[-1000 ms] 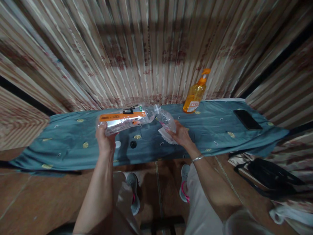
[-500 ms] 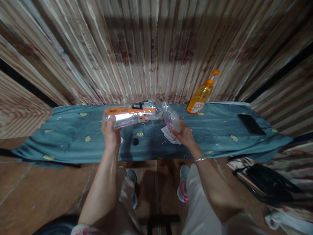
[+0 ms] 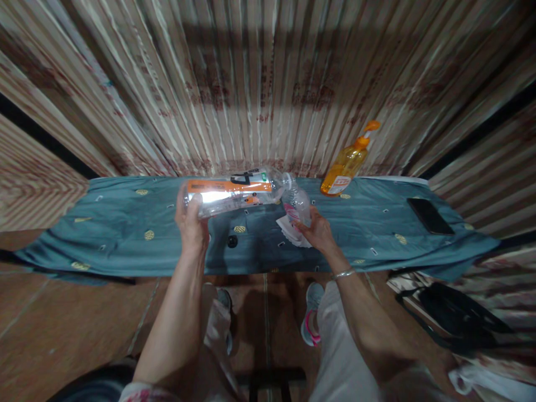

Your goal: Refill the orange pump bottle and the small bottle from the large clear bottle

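Above the teal-clothed table, the left hand grips a large clear bottle's base, tipped sideways. The right hand clasps a small bottle; both look light, thin-walled and probably easily dented.

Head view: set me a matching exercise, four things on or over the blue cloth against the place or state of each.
Things:
1. large clear bottle
2. small clear bottle
3. orange pump bottle
4. black phone

Places or states:
A. lying flat near the cloth's right end
B. held on its side in the left hand
C. standing at the back by the curtain
D. gripped by the right hand

Pairs: 1-B, 2-D, 3-C, 4-A
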Tool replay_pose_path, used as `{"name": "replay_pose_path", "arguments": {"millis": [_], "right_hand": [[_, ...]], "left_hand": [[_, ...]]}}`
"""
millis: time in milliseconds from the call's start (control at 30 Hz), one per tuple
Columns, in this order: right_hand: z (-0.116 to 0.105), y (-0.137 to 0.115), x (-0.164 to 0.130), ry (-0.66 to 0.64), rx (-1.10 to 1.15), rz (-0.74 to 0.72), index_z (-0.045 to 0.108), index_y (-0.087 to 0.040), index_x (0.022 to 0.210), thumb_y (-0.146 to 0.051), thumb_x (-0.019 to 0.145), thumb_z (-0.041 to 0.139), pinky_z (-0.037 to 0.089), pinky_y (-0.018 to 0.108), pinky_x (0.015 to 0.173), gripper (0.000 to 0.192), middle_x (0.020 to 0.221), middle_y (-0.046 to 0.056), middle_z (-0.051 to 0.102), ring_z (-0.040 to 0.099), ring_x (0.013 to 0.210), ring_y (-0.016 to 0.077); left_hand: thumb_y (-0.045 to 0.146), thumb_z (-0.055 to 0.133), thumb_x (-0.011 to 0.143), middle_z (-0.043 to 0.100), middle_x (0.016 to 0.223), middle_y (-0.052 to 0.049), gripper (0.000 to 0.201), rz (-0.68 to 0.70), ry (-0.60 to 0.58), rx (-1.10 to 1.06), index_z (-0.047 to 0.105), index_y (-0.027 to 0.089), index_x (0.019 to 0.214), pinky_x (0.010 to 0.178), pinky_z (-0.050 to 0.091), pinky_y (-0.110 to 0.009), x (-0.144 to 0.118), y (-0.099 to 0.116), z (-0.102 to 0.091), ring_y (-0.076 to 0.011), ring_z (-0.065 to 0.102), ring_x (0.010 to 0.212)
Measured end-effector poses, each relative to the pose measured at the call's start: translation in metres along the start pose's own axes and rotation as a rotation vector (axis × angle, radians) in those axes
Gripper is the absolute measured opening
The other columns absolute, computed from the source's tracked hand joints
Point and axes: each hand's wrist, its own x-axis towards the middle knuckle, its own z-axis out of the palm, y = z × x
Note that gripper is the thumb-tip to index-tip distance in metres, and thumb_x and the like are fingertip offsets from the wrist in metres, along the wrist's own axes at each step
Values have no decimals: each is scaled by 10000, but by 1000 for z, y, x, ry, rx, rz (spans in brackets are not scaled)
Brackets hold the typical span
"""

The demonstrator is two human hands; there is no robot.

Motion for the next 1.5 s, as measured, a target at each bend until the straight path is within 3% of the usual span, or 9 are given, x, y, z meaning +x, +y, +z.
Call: {"name": "replay_pose_path", "arguments": {"millis": [200, 400, 633, 900, 1133, 1500], "right_hand": [[-1, -3, -1, -6, -12, 7, 707, -179, 1437, -336, 986, 860, 679, 415, 931, 501, 1213, 171, 923, 903, 1110, 380], [-5, -6, 0, -38, -22, 41, 714, -156, 1452, -317, 992, 852, 674, 418, 950, 506, 1224, 185, 922, 904, 1131, 389], [-3, 1, 2, -5, 6, -5, 722, -187, 1434, -376, 969, 870, 686, 433, 915, 523, 1185, 158, 928, 898, 1076, 382], [-2, -3, 2, -14, -4, 24, 710, -160, 1477, -308, 984, 861, 681, 434, 985, 537, 1252, 183, 923, 901, 1171, 389], [-1, 0, 1, -19, 2, 13, 710, -164, 1478, -295, 993, 860, 692, 463, 1012, 525, 1264, 180, 924, 901, 1184, 399], [1, 6, 3, -2, 10, -13, 706, -182, 1422, -335, 968, 870, 675, 435, 951, 506, 1220, 171, 919, 894, 1122, 388]], "left_hand": [[607, 1025, 713, 833, 1199, -74, 739, 31, -54, 5, 846, 274, 1348, 909, 695, -365, 0, 1, -2, -280, 804, 1084], [675, 1051, 675, 853, 1286, -76, 761, 44, -61, 27, 858, 312, 1315, 935, 701, -377, -1, 5, -3, -300, 803, 1134], [648, 1064, 685, 828, 1343, -129, 737, 45, -81, 10, 843, 250, 1265, 1022, 718, -437, -3, 7, -4, -392, 782, 1371], [642, 1072, 679, 842, 1299, -87, 685, 53, -89, 10, 864, 283, 1224, 1035, 709, -420, -6, 9, -3, -354, 786, 1322], [629, 1068, 680, 837, 1317, -103, 722, 48, -84, 9, 848, 276, 1270, 998, 715, -421, -8, 12, -1, -385, 774, 1370], [701, 1081, 711, 863, 1369, -86, 765, 98, -154, 77, 847, 270, 1299, 1187, 683, -513, 2, 4, -15, -370, 800, 1370]]}}
